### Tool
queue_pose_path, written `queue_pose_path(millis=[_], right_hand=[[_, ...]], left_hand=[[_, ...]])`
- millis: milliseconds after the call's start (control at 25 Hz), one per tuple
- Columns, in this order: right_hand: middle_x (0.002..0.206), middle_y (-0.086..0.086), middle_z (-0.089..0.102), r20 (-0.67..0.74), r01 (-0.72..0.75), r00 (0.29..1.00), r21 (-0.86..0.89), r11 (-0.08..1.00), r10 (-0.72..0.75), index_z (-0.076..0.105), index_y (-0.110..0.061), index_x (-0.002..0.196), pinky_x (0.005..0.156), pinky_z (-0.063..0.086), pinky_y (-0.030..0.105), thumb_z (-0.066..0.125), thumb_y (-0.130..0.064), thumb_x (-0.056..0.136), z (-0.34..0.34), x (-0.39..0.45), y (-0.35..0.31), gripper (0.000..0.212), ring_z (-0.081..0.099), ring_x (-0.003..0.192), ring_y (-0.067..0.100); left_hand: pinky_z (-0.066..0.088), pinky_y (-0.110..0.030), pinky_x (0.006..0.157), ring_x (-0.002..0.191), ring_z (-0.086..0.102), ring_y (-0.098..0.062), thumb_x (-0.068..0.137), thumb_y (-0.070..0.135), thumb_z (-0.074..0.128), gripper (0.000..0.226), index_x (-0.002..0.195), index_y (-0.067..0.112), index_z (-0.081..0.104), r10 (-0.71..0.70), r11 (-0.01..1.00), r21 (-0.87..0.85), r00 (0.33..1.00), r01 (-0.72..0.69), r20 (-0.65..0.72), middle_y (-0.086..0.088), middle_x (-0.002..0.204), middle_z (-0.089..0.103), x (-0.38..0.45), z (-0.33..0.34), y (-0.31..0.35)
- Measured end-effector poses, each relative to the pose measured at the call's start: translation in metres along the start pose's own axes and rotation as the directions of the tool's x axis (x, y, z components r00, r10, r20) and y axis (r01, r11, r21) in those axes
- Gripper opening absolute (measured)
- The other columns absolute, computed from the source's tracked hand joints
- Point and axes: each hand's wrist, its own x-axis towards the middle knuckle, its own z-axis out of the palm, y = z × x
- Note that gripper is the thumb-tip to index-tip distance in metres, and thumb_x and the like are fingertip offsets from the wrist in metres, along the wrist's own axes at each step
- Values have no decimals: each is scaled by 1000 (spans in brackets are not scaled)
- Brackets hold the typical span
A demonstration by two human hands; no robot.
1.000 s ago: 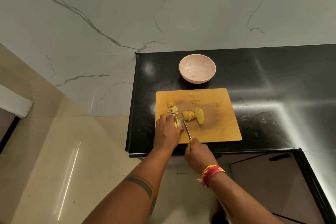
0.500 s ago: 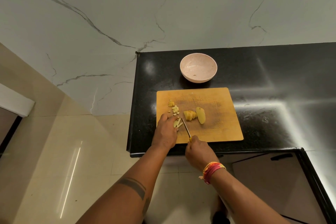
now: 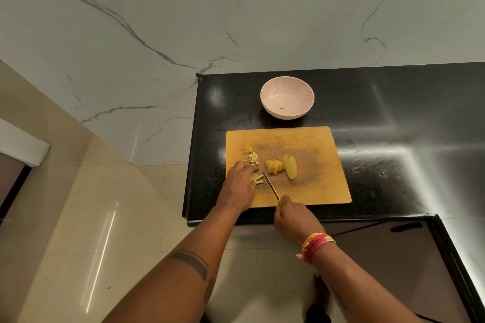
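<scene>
A wooden cutting board (image 3: 315, 186) lies on the black counter. On it are a potato half (image 3: 290, 166), a sliced potato piece (image 3: 274, 166), small diced cubes (image 3: 253, 157) and pale strips (image 3: 256, 178). My left hand (image 3: 238, 186) holds the strips down with curled fingers. My right hand (image 3: 295, 217) grips the yellow handle of a knife (image 3: 270, 186), its blade lying right beside the strips.
A pale pink bowl (image 3: 287, 97) stands on the black counter (image 3: 393, 118) behind the board. The counter's left edge drops to a beige tiled floor (image 3: 78, 231). A marble wall rises behind. A dark cabinet front (image 3: 393, 257) sits below at right.
My left hand has regathered the strips, which now lie angled instead of straight. The knife blade stays next to them, shifted slightly. The view has tilted a little.
</scene>
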Motion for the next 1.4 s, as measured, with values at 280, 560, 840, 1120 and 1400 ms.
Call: queue_pose_path(millis=[280, 560, 840, 1120, 1400], right_hand=[[81, 2, 63, -1, 8, 1000, 34, 999, -8, 50, -18, 102, 54, 41, 30, 38, -30, 105, 5, -4, 0, 17, 61, 69, 17], [82, 3, 63, -39, -7, 999, 80, 997, 11, 50, -18, 101, 62, 49, 38, 38, -29, 106, 8, -7, -4, 18, 61, 71, 19], [78, 0, 62, -45, -13, 999, 99, 995, 17, 49, -18, 102, 59, 49, 35, 37, -29, 107, 15, -9, -9, 16, 61, 68, 17], [80, 2, 62, -43, -16, 999, 134, 991, 22, 49, -16, 103, 53, 40, 33, 35, -27, 106, 20, -12, -21, 18, 59, 67, 18], [78, 2, 62, -40, -33, 998, 139, 990, 39, 49, -16, 105, 53, 44, 33, 35, -27, 107, 22, -11, -18, 18, 59, 65, 16]], left_hand=[[43, -23, 102, 121, 50, -10, 96, 22, 69, 50, 144, 22, 55, -43, 999, -24, 998, 42, -51, 6, 137, 43, -8, 3, -2], [43, -25, 106, 124, 51, -12, 98, 16, 64, 49, 145, 20, 55, -27, 1000, -14, 999, 26, -32, 4, 140, 46, -7, 0, 1], [47, -33, 106, 126, 51, -15, 100, 22, 62, 43, 143, 20, 58, -43, 998, 42, 999, 43, 1, 4, 141, 46, -2, -3, 5], [44, -31, 106, 127, 51, -17, 100, 19, 63, 39, 139, 19, 61, 26, 996, 84, 999, -23, -24, 1, 140, 48, -6, -3, 7], [44, -32, 105, 128, 48, -17, 99, 23, 65, 43, 141, 20, 59, -6, 998, 61, 999, 9, -50, 1, 137, 51, -7, -1, 1]])
